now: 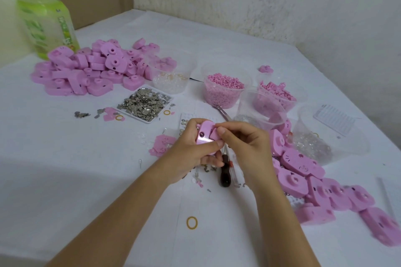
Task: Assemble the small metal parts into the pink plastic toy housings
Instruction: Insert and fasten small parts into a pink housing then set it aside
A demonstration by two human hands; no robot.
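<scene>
1. Nearest the camera, a yellow rubber band (192, 222) lies on the white table (65, 180).

2. Above it, both hands work at the table's centre. The left hand (188, 156) grips one pink housing (204, 135), with fingers curled beneath it and the thumb pressed on its near edge. The right hand (247, 149) pinches a small pink piece (215, 134) between thumb and forefinger and holds it against the housing's right side. The remaining right fingers are curled underneath. Whether a metal part is already seated cannot be determined.

3. A dark-handled screwdriver (225, 172) lies on the table just below the hands, among loose metal bits.

4. To the right, a row of housings (308, 171) extends toward the near edge. These are probably completed units.

5. Beyond the hands, a tray of metal parts (144, 104) is still well filled. Two cups of pink pieces (224, 91) stand to its right.

6. At far left, a large pile of housings (86, 71) probably awaits assembly. On that reading, the task is partly done, with much of the stock remaining.

7. Behind the pile stands a green bottle (46, 21). Its label carries writing that is too blurred to read. No other lettering is legible.
</scene>
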